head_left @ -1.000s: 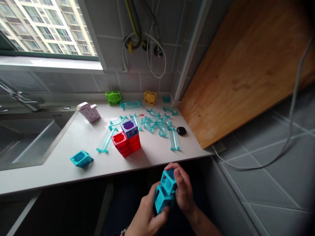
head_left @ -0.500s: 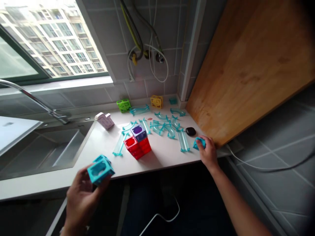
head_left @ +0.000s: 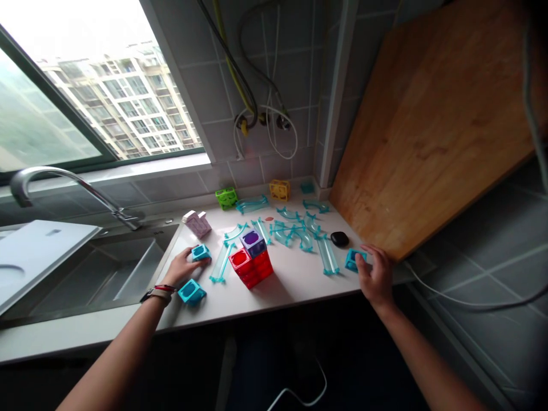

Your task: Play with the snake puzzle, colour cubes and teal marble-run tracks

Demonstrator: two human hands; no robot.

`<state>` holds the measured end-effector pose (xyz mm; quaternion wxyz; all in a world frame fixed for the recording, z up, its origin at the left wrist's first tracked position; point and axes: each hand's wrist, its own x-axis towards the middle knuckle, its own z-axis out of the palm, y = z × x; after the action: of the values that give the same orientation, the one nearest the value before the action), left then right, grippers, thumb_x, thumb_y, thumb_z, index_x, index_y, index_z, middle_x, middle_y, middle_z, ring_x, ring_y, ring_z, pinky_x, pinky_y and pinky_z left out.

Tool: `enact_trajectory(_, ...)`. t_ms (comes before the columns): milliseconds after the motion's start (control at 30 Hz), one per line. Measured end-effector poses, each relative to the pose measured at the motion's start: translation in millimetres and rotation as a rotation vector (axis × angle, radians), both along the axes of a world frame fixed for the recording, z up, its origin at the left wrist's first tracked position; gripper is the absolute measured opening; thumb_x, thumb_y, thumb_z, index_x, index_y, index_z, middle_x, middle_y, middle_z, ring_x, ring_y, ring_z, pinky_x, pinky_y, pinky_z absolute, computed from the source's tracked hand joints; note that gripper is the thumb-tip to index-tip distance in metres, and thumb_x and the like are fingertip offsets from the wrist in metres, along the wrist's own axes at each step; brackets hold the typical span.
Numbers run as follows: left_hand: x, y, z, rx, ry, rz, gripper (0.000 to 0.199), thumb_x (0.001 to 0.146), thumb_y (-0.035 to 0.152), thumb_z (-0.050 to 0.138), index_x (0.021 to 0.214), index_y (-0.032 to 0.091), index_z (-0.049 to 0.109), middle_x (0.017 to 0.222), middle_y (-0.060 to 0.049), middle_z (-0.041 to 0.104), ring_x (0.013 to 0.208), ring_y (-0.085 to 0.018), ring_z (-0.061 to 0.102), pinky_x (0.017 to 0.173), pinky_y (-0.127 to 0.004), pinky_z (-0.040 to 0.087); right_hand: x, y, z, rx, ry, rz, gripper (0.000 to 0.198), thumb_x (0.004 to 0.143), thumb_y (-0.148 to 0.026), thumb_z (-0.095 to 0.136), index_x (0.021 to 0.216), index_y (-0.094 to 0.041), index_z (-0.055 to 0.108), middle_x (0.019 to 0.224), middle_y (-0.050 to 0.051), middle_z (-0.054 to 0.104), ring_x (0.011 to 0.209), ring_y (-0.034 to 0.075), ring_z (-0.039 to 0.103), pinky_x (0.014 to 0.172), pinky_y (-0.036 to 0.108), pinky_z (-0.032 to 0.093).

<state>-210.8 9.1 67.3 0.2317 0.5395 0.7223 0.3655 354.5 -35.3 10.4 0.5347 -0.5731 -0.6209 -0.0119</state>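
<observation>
My left hand (head_left: pixel 183 269) grips a turquoise cube block (head_left: pixel 200 253) with a round hole, low over the counter's left part. Just in front of it lies a second turquoise cube block (head_left: pixel 192 292). On the right, a third turquoise cube block (head_left: pixel 351 260) rests on the counter. My right hand (head_left: pixel 377 278) is beside it, thumb at its edge and the other fingers stretched apart. Between the hands stand joined red cube blocks (head_left: pixel 256 273) with a purple cube block (head_left: pixel 253 243) on top at the back.
Several clear turquoise track pieces (head_left: pixel 327 256) lie across the counter (head_left: pixel 291 288). Behind are a green block (head_left: pixel 226 198), a yellow block (head_left: pixel 279 190) and a pale pink block piece (head_left: pixel 197 224). A black rounded object (head_left: pixel 339 238), a leaning wooden board (head_left: pixel 428 131) and a sink (head_left: pixel 124 279) flank them.
My left hand has moved forward onto the counter; one turquoise cube now lies apart from the one it holds. My right hand's fingers have loosened from their cube. The view has shifted.
</observation>
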Motion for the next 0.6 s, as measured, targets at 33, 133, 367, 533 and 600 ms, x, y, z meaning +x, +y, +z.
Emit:
enact_trajectory(33,-1,-3,2.9,0.001,-0.003,0.018,0.081,0.037,0.053,0.096,0.102,0.015,0.068,0.109,-0.016,0.076,0.113,-0.041,0.067,0.107,-0.057,0.047,-8,-2,8,0.035,-0.004,-0.007,0.037,0.1,-0.045,0.056,0.12,-0.017,0.066,0.122,0.019,0.067,0.121,0.034,0.061,0.109,0.056,0.046)
enact_trajectory(133,8,-22,20.3,0.048,-0.015,0.116,0.094,0.053,0.056,0.092,0.127,0.01,0.058,0.138,-0.029,0.061,0.132,-0.046,0.057,0.109,-0.061,0.046,-50,-7,43,0.029,0.031,0.152,0.032,0.099,-0.041,0.06,0.123,-0.021,0.066,0.125,0.016,0.066,0.125,0.033,0.059,0.111,0.055,0.046)
enact_trajectory(367,147,-85,58.5,0.377,-0.014,-0.293,0.082,0.081,0.042,0.083,0.152,0.027,0.045,0.156,-0.014,0.052,0.144,-0.033,0.05,0.119,-0.048,0.043,-179,11,116,-0.269,0.32,0.886,0.067,0.092,-0.036,0.074,0.152,-0.03,0.045,0.152,0.011,0.053,0.136,0.029,0.056,0.111,0.049,0.049)
enact_trajectory(533,194,-68,48.2,0.327,0.032,-0.252,0.05,0.086,0.029,0.076,0.132,0.023,0.061,0.119,-0.008,0.074,0.103,-0.025,0.073,0.093,-0.039,0.058,-202,20,119,-0.254,0.328,0.905,0.059,0.093,-0.029,0.071,0.148,-0.032,0.053,0.143,0.009,0.056,0.125,0.025,0.061,0.102,0.043,0.056)
enact_trajectory(600,191,-61,44.4,0.332,0.035,-0.254,0.039,0.085,0.025,0.075,0.123,0.022,0.066,0.112,-0.006,0.075,0.096,-0.023,0.073,0.09,-0.037,0.058,-191,22,117,-0.249,0.323,0.889,0.056,0.091,-0.033,0.075,0.144,-0.031,0.059,0.133,0.008,0.057,0.118,0.023,0.063,0.1,0.041,0.058)
